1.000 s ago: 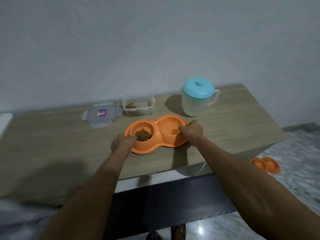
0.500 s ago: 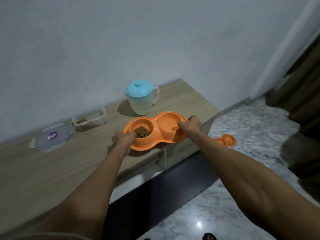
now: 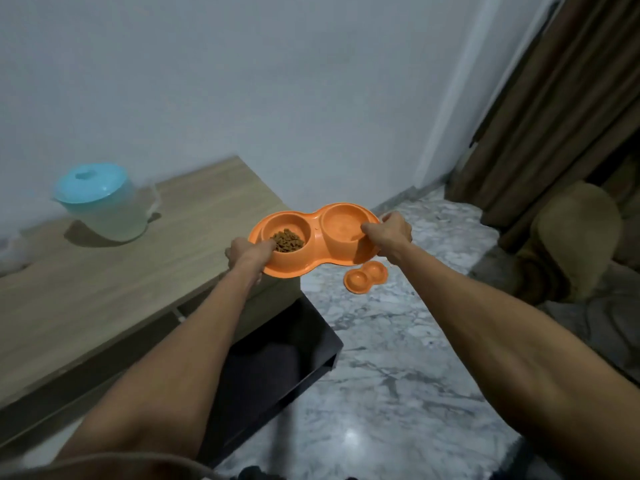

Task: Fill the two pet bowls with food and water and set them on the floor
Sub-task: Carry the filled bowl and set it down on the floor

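An orange double pet bowl (image 3: 317,233) hangs in the air past the right end of the wooden table (image 3: 114,296), roughly level. Its left cup holds brown kibble (image 3: 287,241); whether the right cup holds water I cannot tell. My left hand (image 3: 247,252) grips the bowl's left rim. My right hand (image 3: 389,233) grips the right rim. A second, smaller-looking orange double bowl (image 3: 365,277) lies on the marble floor (image 3: 388,375) below.
A pitcher with a light blue lid (image 3: 100,202) stands on the table near the wall. A dark cabinet front (image 3: 277,368) sits under the table. Brown curtains (image 3: 554,109) and a brown cushion-like shape (image 3: 575,237) are at the right.
Both hands have lifted the bowl off the table and carried it rightward over the floor. My view has swung right; the food container and its lid have left the frame.
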